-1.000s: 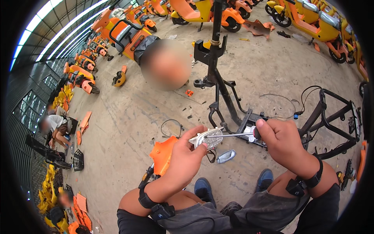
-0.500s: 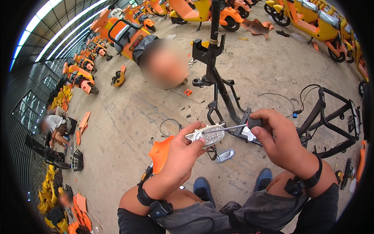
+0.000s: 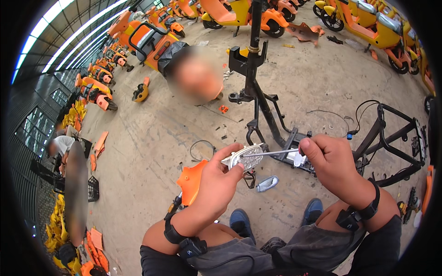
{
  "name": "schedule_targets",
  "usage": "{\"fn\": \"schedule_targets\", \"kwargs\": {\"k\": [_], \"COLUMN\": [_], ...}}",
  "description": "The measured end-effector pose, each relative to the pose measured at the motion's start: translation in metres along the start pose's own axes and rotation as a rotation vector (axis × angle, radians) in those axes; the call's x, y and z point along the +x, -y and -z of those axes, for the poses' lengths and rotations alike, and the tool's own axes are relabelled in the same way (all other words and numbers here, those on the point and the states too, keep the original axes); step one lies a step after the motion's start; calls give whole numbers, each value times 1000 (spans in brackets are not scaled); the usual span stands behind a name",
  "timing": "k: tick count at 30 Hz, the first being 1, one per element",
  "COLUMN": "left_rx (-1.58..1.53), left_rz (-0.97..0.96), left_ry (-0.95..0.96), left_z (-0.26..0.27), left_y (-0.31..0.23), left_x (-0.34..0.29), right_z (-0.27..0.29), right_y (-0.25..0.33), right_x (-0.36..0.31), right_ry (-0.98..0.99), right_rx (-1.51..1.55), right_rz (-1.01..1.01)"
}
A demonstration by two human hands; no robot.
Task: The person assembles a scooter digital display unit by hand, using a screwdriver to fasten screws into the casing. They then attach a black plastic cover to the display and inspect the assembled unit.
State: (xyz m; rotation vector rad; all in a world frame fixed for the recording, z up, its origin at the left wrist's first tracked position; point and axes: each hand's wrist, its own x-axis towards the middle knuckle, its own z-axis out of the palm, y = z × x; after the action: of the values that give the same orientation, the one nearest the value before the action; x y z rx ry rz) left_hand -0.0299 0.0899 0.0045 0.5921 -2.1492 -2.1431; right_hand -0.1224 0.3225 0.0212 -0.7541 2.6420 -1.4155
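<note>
An oval lamp reflector (image 3: 251, 161) with a silvery, patterned face sits in my left hand (image 3: 217, 181), fingers and thumb gripping its left end. My right hand (image 3: 332, 161) is wrapped around the handle of a screwdriver (image 3: 278, 152), hiding most of that handle. The steel shaft runs left, nearly level, and its tip meets the reflector's inner face near my left thumb. A short dark wire and bracket (image 3: 250, 178) hang just below the reflector. On the floor beneath lies a clear oval lens-like piece (image 3: 267, 184).
Ahead stands a bare black scooter frame (image 3: 264, 108), its rear section (image 3: 391, 145) reaching right. An orange panel (image 3: 192, 181) is beside my left forearm. Loose cables and small parts litter the concrete. Rows of orange-yellow scooters (image 3: 230, 11) stand behind; a person (image 3: 62, 145) is at far left.
My right hand has shifted slightly right and turned, so the screwdriver handle is now more hidden in its grip. The reflector has tilted a little in my left hand.
</note>
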Motion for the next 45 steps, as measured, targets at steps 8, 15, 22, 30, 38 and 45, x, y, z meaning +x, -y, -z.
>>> {"fn": "schedule_targets", "kwargs": {"k": [8, 15, 22, 30, 38, 45], "left_rx": [-136, -99, 1, -90, -147, -146], "left_rz": [47, 87, 5, 26, 73, 116], "left_ry": [-27, 7, -33, -26, -13, -7], "left_z": [2, 5, 0, 4, 0, 4], "left_y": [1, 0, -5, 3, -3, -5], "left_x": [8, 2, -8, 5, 5, 5], "right_z": [-8, -3, -1, -3, -5, 0], "right_y": [-5, -3, -4, -6, -1, -1], "right_x": [-1, -5, -3, -3, -3, -2], "right_ry": [-70, -6, -38, 43, -28, 35], "right_rx": [-2, 62, -45, -57, 95, 28], "right_rz": [372, 205, 109, 67, 228, 215]}}
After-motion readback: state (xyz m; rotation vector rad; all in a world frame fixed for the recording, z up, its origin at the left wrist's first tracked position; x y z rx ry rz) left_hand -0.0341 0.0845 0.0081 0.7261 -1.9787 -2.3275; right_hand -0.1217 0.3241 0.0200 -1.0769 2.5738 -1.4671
